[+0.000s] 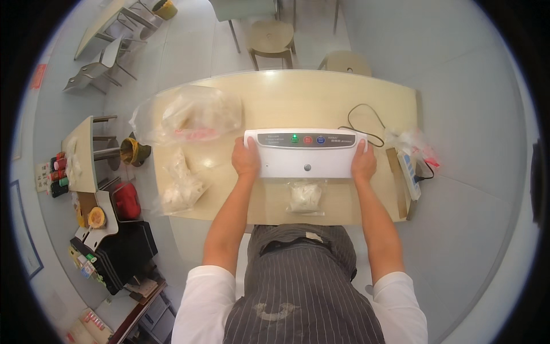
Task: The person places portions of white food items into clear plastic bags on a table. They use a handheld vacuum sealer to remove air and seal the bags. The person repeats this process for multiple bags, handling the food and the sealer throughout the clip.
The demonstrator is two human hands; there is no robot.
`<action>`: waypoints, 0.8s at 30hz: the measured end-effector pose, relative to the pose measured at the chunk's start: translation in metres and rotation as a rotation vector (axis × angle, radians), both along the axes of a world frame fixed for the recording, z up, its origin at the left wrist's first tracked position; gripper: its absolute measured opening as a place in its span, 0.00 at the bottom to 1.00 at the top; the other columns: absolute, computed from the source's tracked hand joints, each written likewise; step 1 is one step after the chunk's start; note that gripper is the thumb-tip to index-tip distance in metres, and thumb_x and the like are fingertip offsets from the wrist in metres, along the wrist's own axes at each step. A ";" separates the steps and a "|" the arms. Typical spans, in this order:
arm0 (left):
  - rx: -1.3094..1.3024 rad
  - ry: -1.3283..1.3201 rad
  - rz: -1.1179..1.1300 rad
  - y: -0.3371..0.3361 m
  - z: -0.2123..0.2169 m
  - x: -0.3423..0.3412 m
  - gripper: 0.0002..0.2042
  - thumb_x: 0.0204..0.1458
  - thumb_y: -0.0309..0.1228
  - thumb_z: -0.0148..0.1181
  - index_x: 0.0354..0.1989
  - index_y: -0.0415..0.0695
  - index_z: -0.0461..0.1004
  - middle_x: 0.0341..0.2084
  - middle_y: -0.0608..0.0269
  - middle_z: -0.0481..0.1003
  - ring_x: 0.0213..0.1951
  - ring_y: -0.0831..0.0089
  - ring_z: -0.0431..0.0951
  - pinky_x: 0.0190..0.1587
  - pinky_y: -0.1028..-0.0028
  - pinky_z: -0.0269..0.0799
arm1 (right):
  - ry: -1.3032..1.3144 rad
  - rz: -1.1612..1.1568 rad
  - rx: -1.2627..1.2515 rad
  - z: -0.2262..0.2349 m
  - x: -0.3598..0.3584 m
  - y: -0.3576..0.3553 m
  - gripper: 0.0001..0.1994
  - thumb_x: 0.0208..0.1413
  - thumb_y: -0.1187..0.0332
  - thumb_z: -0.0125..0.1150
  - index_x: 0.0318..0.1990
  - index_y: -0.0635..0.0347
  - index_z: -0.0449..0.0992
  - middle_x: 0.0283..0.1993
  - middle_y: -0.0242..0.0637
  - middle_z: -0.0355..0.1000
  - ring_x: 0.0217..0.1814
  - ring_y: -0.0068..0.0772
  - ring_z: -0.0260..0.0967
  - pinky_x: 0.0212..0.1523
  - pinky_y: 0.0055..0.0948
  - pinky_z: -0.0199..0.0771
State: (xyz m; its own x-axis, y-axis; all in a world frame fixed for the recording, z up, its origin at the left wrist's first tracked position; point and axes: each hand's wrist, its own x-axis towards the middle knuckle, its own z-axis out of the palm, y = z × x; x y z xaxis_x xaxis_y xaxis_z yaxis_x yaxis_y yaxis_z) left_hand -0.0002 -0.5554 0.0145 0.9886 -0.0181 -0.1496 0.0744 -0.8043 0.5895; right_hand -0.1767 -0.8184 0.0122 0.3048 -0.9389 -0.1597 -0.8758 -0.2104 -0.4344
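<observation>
A white vacuum sealer (306,153) with a grey control strip lies across the middle of a pale wooden table (321,94). My left hand (246,159) presses flat on the sealer's left end. My right hand (364,163) presses on its right end. A small clear bag of white contents (305,196) sticks out from under the sealer's near edge, toward me. A green light shows on the control strip.
A large clear bag of white pieces (192,116) lies at the table's left, a smaller filled bag (180,186) nearer me. A black cord (366,123) runs to a power strip (409,172) at the right edge. Stools (272,35) stand beyond the table; shelves with clutter (86,166) at left.
</observation>
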 end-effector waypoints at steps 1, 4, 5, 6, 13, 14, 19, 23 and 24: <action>0.012 0.026 0.010 0.000 0.003 0.001 0.17 0.56 0.44 0.48 0.41 0.41 0.68 0.32 0.44 0.75 0.37 0.46 0.74 0.40 0.56 0.68 | 0.014 -0.005 -0.010 -0.001 0.001 0.000 0.26 0.58 0.44 0.40 0.47 0.56 0.72 0.38 0.53 0.74 0.42 0.57 0.71 0.41 0.50 0.68; 0.030 0.062 0.028 0.000 0.003 0.003 0.17 0.55 0.44 0.47 0.40 0.41 0.68 0.30 0.43 0.75 0.35 0.44 0.74 0.38 0.54 0.68 | 0.044 -0.018 -0.033 0.001 0.003 0.003 0.25 0.58 0.45 0.41 0.47 0.55 0.72 0.36 0.52 0.75 0.40 0.58 0.71 0.40 0.50 0.69; 0.033 0.068 0.032 0.001 0.001 0.002 0.17 0.55 0.45 0.47 0.39 0.41 0.68 0.30 0.43 0.75 0.34 0.44 0.74 0.38 0.54 0.68 | 0.051 -0.023 -0.037 0.002 0.004 0.003 0.25 0.58 0.45 0.41 0.47 0.55 0.72 0.36 0.52 0.75 0.40 0.58 0.71 0.40 0.50 0.69; 0.031 0.061 0.027 0.002 -0.001 0.004 0.18 0.55 0.45 0.47 0.39 0.41 0.67 0.29 0.43 0.75 0.34 0.43 0.74 0.37 0.54 0.68 | 0.052 -0.029 -0.041 0.003 0.005 0.004 0.25 0.58 0.45 0.41 0.47 0.55 0.72 0.35 0.52 0.75 0.39 0.58 0.71 0.39 0.50 0.69; -0.008 0.048 0.004 0.004 -0.005 0.005 0.19 0.56 0.46 0.45 0.39 0.39 0.66 0.28 0.41 0.75 0.33 0.43 0.74 0.36 0.55 0.67 | 0.042 -0.030 -0.063 0.003 0.005 0.004 0.23 0.58 0.46 0.42 0.46 0.55 0.73 0.34 0.52 0.74 0.38 0.58 0.71 0.37 0.51 0.68; -0.008 0.048 0.002 0.004 -0.005 0.004 0.19 0.56 0.46 0.45 0.39 0.39 0.66 0.28 0.42 0.75 0.33 0.43 0.74 0.36 0.55 0.67 | 0.042 -0.026 -0.063 0.002 0.004 0.004 0.23 0.58 0.46 0.42 0.46 0.55 0.72 0.34 0.52 0.74 0.38 0.58 0.71 0.37 0.51 0.68; -0.028 0.025 0.011 0.006 -0.007 0.002 0.20 0.56 0.47 0.45 0.38 0.39 0.66 0.28 0.42 0.75 0.33 0.43 0.74 0.35 0.55 0.68 | 0.021 0.000 -0.074 -0.001 0.001 0.005 0.23 0.59 0.46 0.42 0.46 0.55 0.72 0.34 0.53 0.74 0.37 0.59 0.71 0.37 0.51 0.68; -0.019 0.027 0.028 0.006 -0.008 0.000 0.20 0.56 0.48 0.45 0.38 0.40 0.67 0.27 0.42 0.75 0.32 0.43 0.74 0.35 0.54 0.68 | -0.003 0.008 -0.066 0.002 0.000 0.006 0.24 0.59 0.46 0.41 0.46 0.55 0.72 0.34 0.52 0.74 0.38 0.58 0.71 0.38 0.51 0.68; -0.012 0.028 0.032 0.005 -0.008 0.000 0.21 0.56 0.49 0.45 0.37 0.40 0.67 0.27 0.42 0.75 0.32 0.43 0.74 0.35 0.54 0.68 | -0.009 0.006 -0.062 0.004 0.001 0.006 0.24 0.59 0.46 0.41 0.46 0.56 0.72 0.35 0.52 0.74 0.39 0.58 0.71 0.38 0.51 0.68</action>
State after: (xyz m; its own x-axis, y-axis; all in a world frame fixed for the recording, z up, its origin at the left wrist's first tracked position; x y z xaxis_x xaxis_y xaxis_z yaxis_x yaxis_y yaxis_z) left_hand -0.0001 -0.5501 0.0065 0.9842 0.0112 -0.1769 0.1162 -0.7944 0.5962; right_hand -0.1759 -0.8123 0.0165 0.3117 -0.9451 -0.0985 -0.8705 -0.2425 -0.4282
